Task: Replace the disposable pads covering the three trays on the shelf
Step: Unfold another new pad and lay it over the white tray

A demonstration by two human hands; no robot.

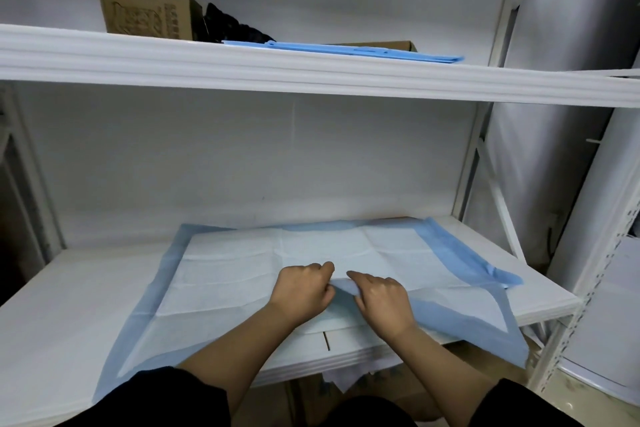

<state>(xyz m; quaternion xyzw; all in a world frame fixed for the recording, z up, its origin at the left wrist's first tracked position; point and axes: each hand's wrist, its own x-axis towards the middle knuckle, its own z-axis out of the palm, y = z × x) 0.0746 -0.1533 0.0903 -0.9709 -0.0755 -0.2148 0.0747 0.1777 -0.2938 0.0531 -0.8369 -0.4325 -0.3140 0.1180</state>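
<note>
Blue-edged disposable pad [242, 274] spread over the lower shelf [62, 305], its right side folded over and hanging off the front, left hand [303, 291] and right hand [381, 302] side by side, both pinching the folded edge, folded blue pads [346, 49] and cardboard box [145, 12] on the upper shelf [242, 62]

Pale-blue disposable pad with darker blue border [235, 274], spread on white shelf board [69, 305]. Left hand [303, 291] and right hand [379, 302] pinch its raised fold (near edge hangs over).

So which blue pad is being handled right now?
The unfolded disposable pad on the lower shelf, pinched by both hands; the folded pads lie untouched on the upper shelf.
</note>
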